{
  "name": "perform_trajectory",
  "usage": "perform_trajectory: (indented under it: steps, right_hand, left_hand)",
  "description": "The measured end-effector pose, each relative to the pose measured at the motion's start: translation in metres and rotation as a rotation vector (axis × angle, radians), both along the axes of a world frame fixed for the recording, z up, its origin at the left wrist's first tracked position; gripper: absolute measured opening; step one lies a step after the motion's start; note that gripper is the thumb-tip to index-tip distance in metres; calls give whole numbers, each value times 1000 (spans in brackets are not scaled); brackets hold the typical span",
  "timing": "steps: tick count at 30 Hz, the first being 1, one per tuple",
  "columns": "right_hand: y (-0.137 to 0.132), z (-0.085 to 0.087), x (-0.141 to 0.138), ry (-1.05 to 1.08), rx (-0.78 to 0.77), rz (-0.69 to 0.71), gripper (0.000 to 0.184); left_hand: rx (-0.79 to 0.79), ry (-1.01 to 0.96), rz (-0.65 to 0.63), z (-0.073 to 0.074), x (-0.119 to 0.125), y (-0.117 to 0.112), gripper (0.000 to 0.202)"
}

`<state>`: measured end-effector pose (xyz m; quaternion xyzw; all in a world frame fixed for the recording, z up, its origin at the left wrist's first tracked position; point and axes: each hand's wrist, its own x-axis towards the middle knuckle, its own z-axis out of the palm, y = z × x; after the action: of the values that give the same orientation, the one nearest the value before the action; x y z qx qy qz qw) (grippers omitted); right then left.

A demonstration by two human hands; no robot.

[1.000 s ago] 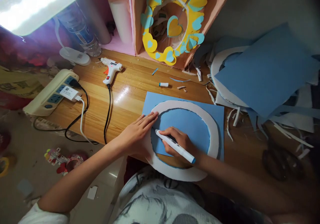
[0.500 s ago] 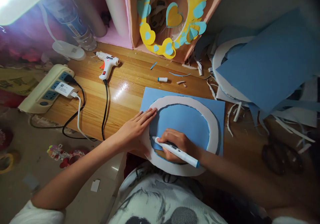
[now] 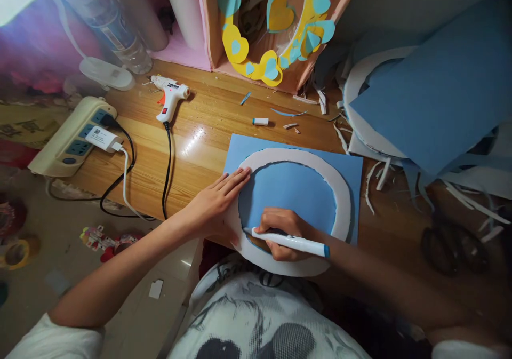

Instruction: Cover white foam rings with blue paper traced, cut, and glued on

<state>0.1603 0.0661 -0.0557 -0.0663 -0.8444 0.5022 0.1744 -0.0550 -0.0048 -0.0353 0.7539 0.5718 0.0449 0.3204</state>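
Observation:
A white oval foam-board ring (image 3: 342,199) lies on a sheet of blue paper (image 3: 296,188), its near edge reaching past the paper toward my body. My left hand (image 3: 220,204) rests flat on the ring's left side, fingers stretched out. In my right hand (image 3: 284,231) is a white marker (image 3: 300,244) with a blue end, gripped between thumb and fingers. Its tip touches down at the ring's inner left edge, near the paper's lower border. The marker's cap (image 3: 260,121) sits on the wooden table (image 3: 208,156) beyond the paper.
A white glue gun (image 3: 171,98) and a power strip (image 3: 76,140) with cords are on the left. At the back stands a yellow heart-decorated ring (image 3: 236,44). To the right are more blue sheets (image 3: 436,97), paper scraps and dark scissors (image 3: 454,247). A bottle (image 3: 120,39) stands back left.
The marker tip has moved slightly down along the ring's inner left edge, and the marker now lies flatter. My left hand stays on the ring. The whole view has shifted a little.

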Motion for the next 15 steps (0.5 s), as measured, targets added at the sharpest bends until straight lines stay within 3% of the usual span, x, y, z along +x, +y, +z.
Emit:
perform_trajectory:
  steps: [15]
  right_hand:
    - [6, 5, 2, -102, -108, 21, 15]
  left_hand:
    - [2, -19, 8, 0, -1, 0, 132]
